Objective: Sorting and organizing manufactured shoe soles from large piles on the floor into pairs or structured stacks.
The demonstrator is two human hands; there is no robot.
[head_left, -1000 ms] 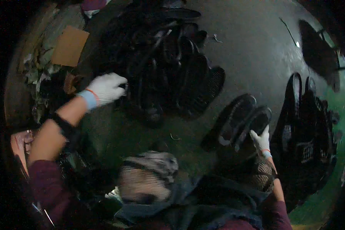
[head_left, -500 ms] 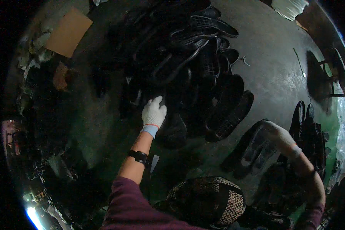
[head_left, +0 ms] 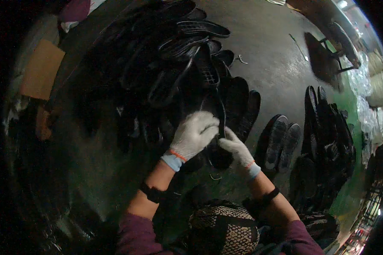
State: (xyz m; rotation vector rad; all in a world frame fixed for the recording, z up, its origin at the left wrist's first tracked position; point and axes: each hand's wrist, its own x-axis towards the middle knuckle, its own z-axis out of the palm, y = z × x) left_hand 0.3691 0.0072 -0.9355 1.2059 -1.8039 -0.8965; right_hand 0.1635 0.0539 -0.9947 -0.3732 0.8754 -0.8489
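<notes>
Both my hands wear white knitted gloves with orange-edged cuffs. My left hand [head_left: 195, 134] and my right hand [head_left: 237, 146] are closed on a black shoe sole [head_left: 220, 159], one at each side of it. The sole stands lengthwise between them, its far end reaching toward the pile; the left fingers hide part of it. Just beyond my hands lies a large heap of black shoe soles [head_left: 168, 85], dark and overlapping. A pair of soles [head_left: 277, 142] rests side by side on the floor to the right of my right hand.
More black soles [head_left: 327, 140] lie stacked farther right. A stool [head_left: 336, 53] and clear plastic bags [head_left: 359, 78] are at the far right. Cardboard [head_left: 42, 70] lies at the left. Black-and-beige patterned fabric [head_left: 223, 227] is close below my hands. Part of another person [head_left: 74, 12] shows at the top left.
My right hand has left the pair of soles on the right and come in to my left hand. Both now hold one sole. The view has shifted to the right.
</notes>
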